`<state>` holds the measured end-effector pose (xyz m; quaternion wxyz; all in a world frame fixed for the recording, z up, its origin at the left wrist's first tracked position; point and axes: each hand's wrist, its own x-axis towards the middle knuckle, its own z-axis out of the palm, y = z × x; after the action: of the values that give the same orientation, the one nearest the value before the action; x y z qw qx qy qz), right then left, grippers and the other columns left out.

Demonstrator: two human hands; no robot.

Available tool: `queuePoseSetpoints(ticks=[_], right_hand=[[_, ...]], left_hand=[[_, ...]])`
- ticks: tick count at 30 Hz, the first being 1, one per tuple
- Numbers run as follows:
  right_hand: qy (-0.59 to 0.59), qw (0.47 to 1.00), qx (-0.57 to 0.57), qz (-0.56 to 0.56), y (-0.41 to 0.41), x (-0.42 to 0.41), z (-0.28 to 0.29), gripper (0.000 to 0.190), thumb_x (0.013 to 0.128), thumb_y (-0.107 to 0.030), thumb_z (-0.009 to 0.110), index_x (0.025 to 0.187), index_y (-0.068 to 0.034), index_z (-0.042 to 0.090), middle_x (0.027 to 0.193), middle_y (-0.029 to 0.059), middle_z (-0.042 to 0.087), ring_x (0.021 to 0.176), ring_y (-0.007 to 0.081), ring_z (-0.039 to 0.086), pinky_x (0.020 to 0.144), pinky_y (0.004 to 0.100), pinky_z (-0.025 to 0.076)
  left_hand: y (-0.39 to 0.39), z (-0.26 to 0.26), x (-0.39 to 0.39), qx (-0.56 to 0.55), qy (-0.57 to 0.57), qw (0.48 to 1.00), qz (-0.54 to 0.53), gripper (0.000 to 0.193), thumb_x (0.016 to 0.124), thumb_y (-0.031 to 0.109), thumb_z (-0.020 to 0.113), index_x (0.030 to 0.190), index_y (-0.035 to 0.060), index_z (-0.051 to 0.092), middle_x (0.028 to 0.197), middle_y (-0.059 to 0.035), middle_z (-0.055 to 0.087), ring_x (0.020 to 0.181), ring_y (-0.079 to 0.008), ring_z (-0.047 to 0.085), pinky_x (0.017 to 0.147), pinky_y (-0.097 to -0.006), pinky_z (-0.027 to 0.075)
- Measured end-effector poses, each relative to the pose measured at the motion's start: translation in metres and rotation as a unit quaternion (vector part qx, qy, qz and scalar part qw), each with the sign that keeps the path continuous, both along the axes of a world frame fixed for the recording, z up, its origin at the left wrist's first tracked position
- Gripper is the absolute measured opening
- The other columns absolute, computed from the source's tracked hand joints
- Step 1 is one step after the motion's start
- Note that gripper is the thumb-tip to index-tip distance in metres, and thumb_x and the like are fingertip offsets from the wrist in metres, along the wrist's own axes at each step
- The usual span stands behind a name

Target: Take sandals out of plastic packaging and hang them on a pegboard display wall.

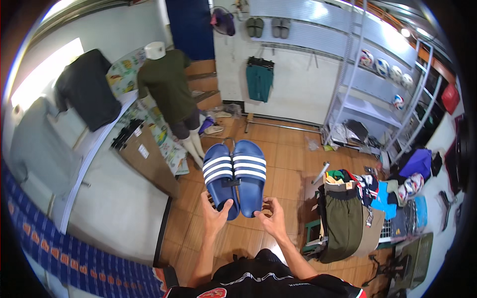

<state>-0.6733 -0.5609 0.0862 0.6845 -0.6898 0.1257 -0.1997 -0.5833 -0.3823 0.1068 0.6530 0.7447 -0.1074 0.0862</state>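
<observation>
A pair of navy blue slide sandals [250,188] with white stripes across the straps is held up in front of me, soles away, toes pointing away from me. A dark tag or tie joins the two at the middle, and a dark hanger hook [228,140] shows above them. My left hand [216,212] grips the heel of the left slide, its thumb on the footbed. My right hand [272,216] pinches the heel of the right slide between thumb and fingers.
A mannequin [166,85] in an olive shirt stands ahead to the left, near a white counter [123,186] with hanging brown trousers [149,156]. Olive trousers [343,223] and folded clothes lie on a table at right. A metal ladder [413,100] leans by shelves with balls.
</observation>
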Motion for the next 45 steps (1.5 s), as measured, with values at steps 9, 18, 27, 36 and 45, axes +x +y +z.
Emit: queuePoseSetpoints(ticks=[9, 18, 27, 36, 45], right_hand=[[-0.004, 0.992, 0.013, -0.124, -0.102, 0.076, -0.003, 0.040, 0.073, 0.009, 0.071, 0.107, -0.002, 0.054, 0.095, 0.0043, 0.061, 0.088, 0.0114, 0.057, 0.069, 0.0248, 0.052], [0.013, 0.984, 0.044, -0.172, -0.220, 0.185, 0.001, 0.041, 0.073, 0.011, 0.070, 0.108, -0.004, 0.055, 0.096, 0.0022, 0.061, 0.088, 0.0107, 0.057, 0.070, 0.0242, 0.052], [0.003, 0.985, 0.012, -0.170, -0.337, 0.286, 0.020, 0.040, 0.074, 0.010, 0.071, 0.108, -0.004, 0.055, 0.098, 0.0015, 0.061, 0.090, 0.0110, 0.057, 0.069, 0.0241, 0.053], [-0.026, 0.979, 0.033, -0.198, -0.433, 0.406, 0.017, 0.041, 0.075, 0.009, 0.072, 0.108, -0.006, 0.054, 0.099, 0.0022, 0.062, 0.091, 0.0127, 0.059, 0.069, 0.0251, 0.051], [-0.061, 0.966, 0.024, -0.251, -0.529, 0.530, 0.042, 0.040, 0.076, 0.011, 0.070, 0.109, -0.006, 0.055, 0.101, 0.0031, 0.064, 0.092, 0.0130, 0.061, 0.072, 0.0252, 0.050]], left_hand=[[-0.104, -0.007, 0.121, -0.032, 0.033, 0.968, -0.245, 0.068, 0.080, -0.006, 0.069, 0.139, 0.0012, 0.036, 0.120, -0.0153, 0.055, 0.104, -0.0219, 0.062, 0.085, -0.0336, 0.053], [-0.228, 0.001, 0.237, -0.012, 0.048, 0.962, -0.270, 0.066, 0.081, -0.008, 0.071, 0.139, -0.0003, 0.040, 0.121, -0.0155, 0.059, 0.105, -0.0218, 0.063, 0.087, -0.0338, 0.053], [-0.344, 0.004, 0.337, -0.092, 0.061, 0.958, -0.264, 0.053, 0.084, -0.008, 0.070, 0.132, -0.0046, 0.048, 0.117, -0.0152, 0.064, 0.106, -0.0204, 0.064, 0.087, -0.0310, 0.055], [-0.448, 0.009, 0.467, -0.125, 0.065, 0.946, -0.291, 0.050, 0.085, -0.006, 0.071, 0.131, -0.0036, 0.053, 0.116, -0.0137, 0.065, 0.105, -0.0183, 0.063, 0.087, -0.0300, 0.055], [-0.561, 0.042, 0.603, -0.150, 0.051, 0.924, -0.348, 0.046, 0.084, -0.005, 0.073, 0.126, -0.0025, 0.056, 0.115, -0.0132, 0.066, 0.104, -0.0177, 0.064, 0.088, -0.0291, 0.054]])
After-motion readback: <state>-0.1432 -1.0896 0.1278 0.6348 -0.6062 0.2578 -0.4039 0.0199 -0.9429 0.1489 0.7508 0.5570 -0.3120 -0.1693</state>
